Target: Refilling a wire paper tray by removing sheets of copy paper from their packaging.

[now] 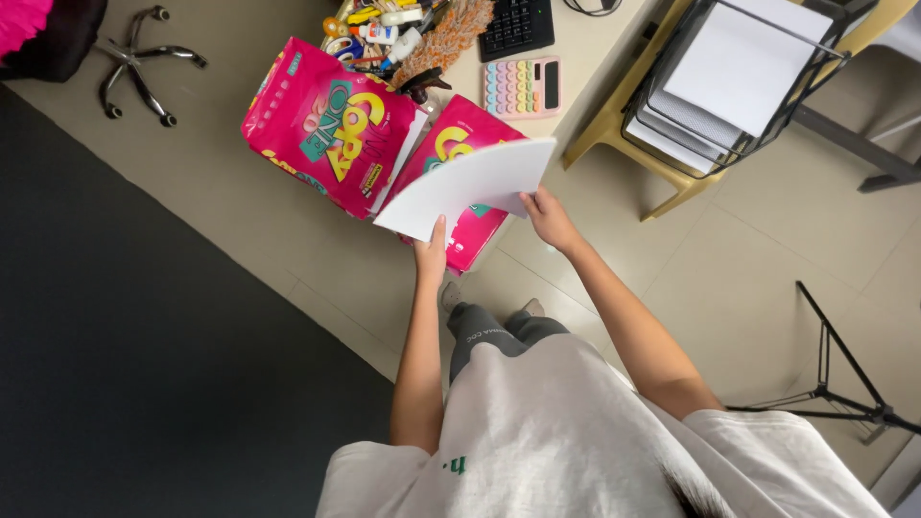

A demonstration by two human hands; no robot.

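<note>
Both your arms reach straight out and down in front of you, bare from the short sleeves of your pale shirt, and between them you hold a stack of paper [470, 187] level above the floor [767, 259]. Your left hand [431, 254] pinches the stack's near edge, thumb lying flat on top and fingers closed underneath; your right hand [549, 217] grips the right corner, fingers curled shut around the edge. The sheets are plain white, smooth and flat, a thin rectangular wad tilted slightly up toward its far right corner. Directly under the stack lies a pink paper pack [460, 192], glossy wrapper, open at the near end, mostly hidden by the sheets. Just left of the stack sits a second pink pack [326, 125], fatter and still wrapped, with yellow and green lettering. Beyond the stack lies a pastel calculator [524, 86] with round coloured keys, a black keyboard [516, 26] behind it, and a jumble of pens, glue bottles and a bristly duster [441, 38] to the upper left. To the right of the stack a black wire tray [729, 77] rests on a yellowish stool [624, 125]; it holds more white sheets in its tiers. The floor is smooth beige tile, with a dark mat [125, 364] far left of the stack.
</note>
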